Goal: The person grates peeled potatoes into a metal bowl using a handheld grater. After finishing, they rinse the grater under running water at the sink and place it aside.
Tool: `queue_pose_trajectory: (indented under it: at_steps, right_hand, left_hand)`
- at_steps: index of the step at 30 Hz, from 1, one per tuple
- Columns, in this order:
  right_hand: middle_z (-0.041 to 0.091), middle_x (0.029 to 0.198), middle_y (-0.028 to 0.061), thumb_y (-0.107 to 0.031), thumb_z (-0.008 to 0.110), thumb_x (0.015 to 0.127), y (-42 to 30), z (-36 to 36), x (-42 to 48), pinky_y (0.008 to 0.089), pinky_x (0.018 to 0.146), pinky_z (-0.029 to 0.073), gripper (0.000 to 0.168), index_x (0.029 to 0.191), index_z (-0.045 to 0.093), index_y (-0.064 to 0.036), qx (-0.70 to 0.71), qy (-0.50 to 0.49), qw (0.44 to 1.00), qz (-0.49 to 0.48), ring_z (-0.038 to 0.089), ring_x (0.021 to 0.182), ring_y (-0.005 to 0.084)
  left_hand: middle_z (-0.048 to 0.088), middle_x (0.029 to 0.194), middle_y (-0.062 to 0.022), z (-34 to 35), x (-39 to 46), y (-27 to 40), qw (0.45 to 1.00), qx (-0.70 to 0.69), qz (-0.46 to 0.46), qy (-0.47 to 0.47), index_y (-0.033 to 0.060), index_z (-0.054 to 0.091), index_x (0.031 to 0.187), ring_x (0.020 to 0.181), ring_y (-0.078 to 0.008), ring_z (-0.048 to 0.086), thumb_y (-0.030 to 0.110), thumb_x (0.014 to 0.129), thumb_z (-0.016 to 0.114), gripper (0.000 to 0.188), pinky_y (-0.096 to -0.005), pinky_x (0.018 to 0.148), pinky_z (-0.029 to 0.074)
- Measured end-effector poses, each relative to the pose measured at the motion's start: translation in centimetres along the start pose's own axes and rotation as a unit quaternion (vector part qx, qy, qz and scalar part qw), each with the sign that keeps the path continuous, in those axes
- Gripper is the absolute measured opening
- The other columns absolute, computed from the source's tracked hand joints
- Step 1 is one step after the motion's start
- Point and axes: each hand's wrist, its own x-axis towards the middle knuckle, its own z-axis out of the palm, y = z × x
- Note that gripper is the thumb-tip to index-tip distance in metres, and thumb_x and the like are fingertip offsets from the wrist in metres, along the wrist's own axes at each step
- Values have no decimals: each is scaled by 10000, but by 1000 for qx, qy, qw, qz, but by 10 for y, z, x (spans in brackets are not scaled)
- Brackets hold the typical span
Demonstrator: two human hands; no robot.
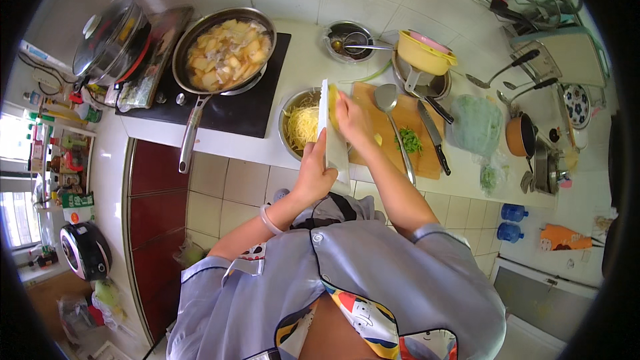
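My left hand (317,172) grips the lower end of a white grater (324,110), seen nearly edge-on and held over a metal bowl (284,130). Pale yellow shreds (302,125), like potato, lie in the bowl. My right hand (352,119) holds a yellow piece, perhaps peeled potato (333,102), against the grater's right face. Right of the bowl, a wooden cutting board (362,95) carries a metal spatula (386,97), chopped greens (410,140) and a kitchen knife (431,127) with a black handle.
A pan of chunky stew (227,55) sits on the black cooktop (240,115), its handle jutting over the counter edge. Behind are a small bowl with a ladle (348,42) and a yellow colander (425,55) on a pot. Bagged greens (476,122) lie right of the board.
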Motion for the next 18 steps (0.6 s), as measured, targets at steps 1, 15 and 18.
queue_pose_trajectory:
  at_steps: [1,15,18]
  right_hand:
    - [646,868,199,-384,378,933,4,1,22,425,724,477,455,1245,546,-97,-13,19,999,30,627,818,361]
    - [650,866,195,-413,321,937,-1,-3,22,461,685,486,474,1244,521,-113,-36,7,999,21,630,794,380]
    - [644,910,208,-426,327,936,30,4,34,466,699,483,480,1206,541,-93,-14,61,998,16,628,810,377]
  left_hand:
    - [487,1005,-245,2,-3,0,1000,4,26,-2,-75,277,1386,917,-329,496,-53,649,511,774,-353,801,431]
    - [471,1034,-250,-4,-2,3,1000,-10,17,-16,-74,278,1383,932,-356,479,-47,639,494,774,-367,876,414]
    - [493,1006,-246,-1,-5,-3,998,-15,58,-6,-70,297,1377,918,-355,491,-46,638,500,767,-368,865,420]
